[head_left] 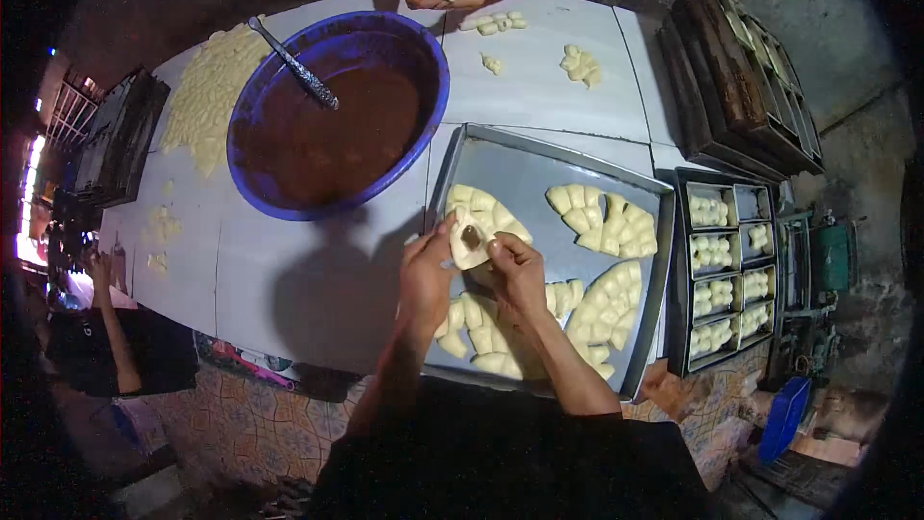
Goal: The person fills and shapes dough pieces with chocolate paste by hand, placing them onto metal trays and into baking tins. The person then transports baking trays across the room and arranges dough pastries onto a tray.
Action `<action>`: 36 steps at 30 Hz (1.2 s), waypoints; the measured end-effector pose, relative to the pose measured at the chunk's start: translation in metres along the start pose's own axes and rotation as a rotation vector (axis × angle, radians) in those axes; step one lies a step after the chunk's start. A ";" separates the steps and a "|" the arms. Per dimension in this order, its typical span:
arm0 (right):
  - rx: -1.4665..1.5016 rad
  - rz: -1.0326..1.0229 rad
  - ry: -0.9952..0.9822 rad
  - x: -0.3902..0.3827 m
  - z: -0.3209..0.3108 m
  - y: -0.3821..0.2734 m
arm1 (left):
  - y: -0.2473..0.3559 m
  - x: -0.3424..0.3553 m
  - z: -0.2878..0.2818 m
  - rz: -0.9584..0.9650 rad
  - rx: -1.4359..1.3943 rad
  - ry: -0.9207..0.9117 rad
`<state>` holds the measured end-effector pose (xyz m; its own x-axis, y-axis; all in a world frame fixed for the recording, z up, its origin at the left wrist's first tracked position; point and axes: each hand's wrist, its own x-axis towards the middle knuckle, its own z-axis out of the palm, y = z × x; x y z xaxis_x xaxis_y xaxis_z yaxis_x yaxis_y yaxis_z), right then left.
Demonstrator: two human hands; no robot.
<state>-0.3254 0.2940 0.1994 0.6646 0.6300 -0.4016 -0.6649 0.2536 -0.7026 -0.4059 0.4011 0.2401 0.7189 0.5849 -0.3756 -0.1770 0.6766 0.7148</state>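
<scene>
Dough (464, 254) occupies 2 hands (426, 272) (520, 275) above 1 tray (520, 156).

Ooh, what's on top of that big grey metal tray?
The shallow, rectangular grey metal tray holds clusters of pale cream dough pieces. Parts of it behind the bare left hand, bare right hand and bare forearms are hidden, so I can't tell what's there.

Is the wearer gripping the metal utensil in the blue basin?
No, the utensil lies across the rim of the basin, while the left hand and right hand are both at a dough piece with brown filling.
</scene>
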 end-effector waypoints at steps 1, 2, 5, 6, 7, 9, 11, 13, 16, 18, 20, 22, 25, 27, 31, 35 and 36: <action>-0.269 -0.232 -0.039 -0.010 0.000 -0.001 | -0.007 -0.010 0.002 -0.003 -0.003 -0.004; -0.539 -0.464 -0.076 -0.019 0.000 -0.003 | -0.012 -0.019 0.004 -0.003 0.073 0.003; -1.143 -0.835 -0.273 -0.034 -0.020 -0.014 | -0.020 -0.038 0.000 0.155 0.496 -0.066; -1.138 -0.836 -0.298 -0.034 -0.030 -0.016 | -0.023 -0.041 -0.001 0.324 0.840 -0.135; -1.071 -0.809 -0.254 -0.040 -0.029 -0.023 | -0.029 -0.041 -0.005 0.348 0.818 -0.164; -1.000 -0.782 -0.200 -0.045 -0.032 -0.030 | -0.038 -0.046 -0.009 0.331 0.765 -0.217; -0.663 -0.706 -0.190 -0.042 -0.041 -0.031 | -0.049 -0.045 -0.005 0.280 0.644 -0.244; -0.828 -0.765 -0.211 -0.055 -0.041 -0.034 | -0.056 -0.049 -0.001 0.173 0.580 -0.203; -1.009 -0.765 -0.238 -0.066 -0.052 -0.027 | -0.069 -0.048 0.005 0.052 0.421 -0.168; -0.847 -0.368 -0.055 -0.064 -0.066 -0.020 | -0.080 -0.048 0.006 0.074 0.475 -0.096; -0.811 -0.301 0.016 -0.063 -0.067 -0.019 | -0.090 -0.043 -0.003 0.096 0.694 -0.183; -0.886 -0.433 0.023 -0.054 -0.072 -0.021 | -0.095 -0.041 -0.003 0.308 0.547 -0.285; -0.564 0.250 -0.414 -0.042 -0.092 -0.042 | -0.098 -0.036 -0.007 0.305 0.368 -0.379; -0.653 0.059 -0.381 -0.034 -0.092 -0.044 | -0.097 -0.034 -0.009 0.376 0.213 -0.383; -0.705 -0.185 0.018 0.014 -0.120 -0.031 | -0.090 -0.028 0.005 0.408 0.665 -0.164; -1.102 -0.531 0.229 0.010 -0.163 -0.033 | -0.103 -0.018 0.000 0.501 1.019 -0.437; -0.982 -0.525 0.128 -0.001 -0.175 -0.037 | -0.108 -0.018 -0.002 0.484 1.086 -0.501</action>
<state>-0.2417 0.1559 0.1232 0.8513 0.5209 0.0628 0.2277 -0.2591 -0.9386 -0.4014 0.3185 0.1683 0.9498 0.2762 0.1471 -0.0245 -0.4030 0.9149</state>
